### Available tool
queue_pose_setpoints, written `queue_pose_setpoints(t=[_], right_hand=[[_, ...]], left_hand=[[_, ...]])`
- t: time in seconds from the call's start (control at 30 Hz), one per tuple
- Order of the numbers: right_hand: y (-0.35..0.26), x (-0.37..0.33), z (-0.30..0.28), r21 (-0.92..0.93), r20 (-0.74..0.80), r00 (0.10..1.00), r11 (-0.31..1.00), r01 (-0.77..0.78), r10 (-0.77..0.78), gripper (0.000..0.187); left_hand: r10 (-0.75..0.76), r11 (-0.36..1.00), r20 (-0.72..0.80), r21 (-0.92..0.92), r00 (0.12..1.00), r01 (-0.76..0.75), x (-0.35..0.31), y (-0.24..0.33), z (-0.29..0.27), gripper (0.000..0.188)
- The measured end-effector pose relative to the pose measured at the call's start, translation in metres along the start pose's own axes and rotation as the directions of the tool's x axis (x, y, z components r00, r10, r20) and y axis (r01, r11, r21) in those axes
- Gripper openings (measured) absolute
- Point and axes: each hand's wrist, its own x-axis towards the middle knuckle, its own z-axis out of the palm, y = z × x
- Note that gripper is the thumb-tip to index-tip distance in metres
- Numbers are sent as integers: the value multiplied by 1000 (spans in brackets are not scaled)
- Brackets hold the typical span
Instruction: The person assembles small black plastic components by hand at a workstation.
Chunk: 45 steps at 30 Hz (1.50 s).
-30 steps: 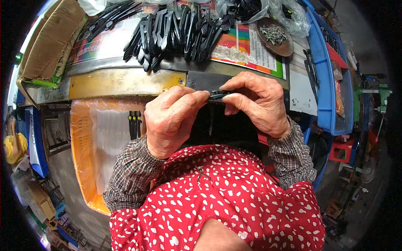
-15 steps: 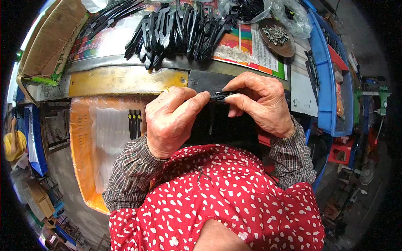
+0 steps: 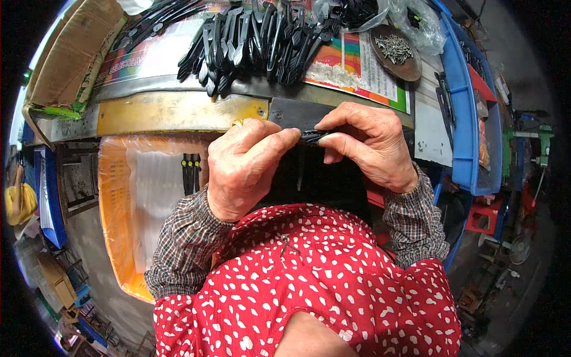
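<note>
One black part (image 3: 312, 136) between left grip (image 3: 242, 169) and right grip (image 3: 373, 144)

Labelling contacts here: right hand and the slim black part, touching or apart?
Touching. The head view shows the right hand pinching the slim black part by its right end, no gap visible.

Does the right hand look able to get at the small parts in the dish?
Probably yes: the small parts lie uncovered in the dish, beyond the right hand, with nothing standing between, though that hand is pinching a black piece.
</note>
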Motion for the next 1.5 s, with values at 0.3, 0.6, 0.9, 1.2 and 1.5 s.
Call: queue_pose_setpoints(t=[0.3, 0.6, 0.9, 1.2, 1.5], right_hand=[[5, -2, 3, 65, -49, 999, 998, -8, 11, 13], [7, 0, 2, 54, -12, 1000, 999, 1, 0, 13], [11, -2, 12, 15, -120, 988, 995, 97, -95, 9], [11, -3, 14, 74, -170, 983, 994, 82, -69, 12], [10, -3, 12, 42, -105, 992, 996, 78, -73, 15]], left_hand=[[-61, 997, 21, -38, 998, 62, 1, 0, -1, 24], [-74, 996, 40, -51, 996, 76, 2, -1, -4, 22], [-73, 991, 8, -111, 997, 73, 5, -3, -3, 23], [-149, 983, 67, -96, 987, 155, 7, 1, -9, 21], [-75, 991, 20, -110, 997, 77, 3, -1, -7, 25]])
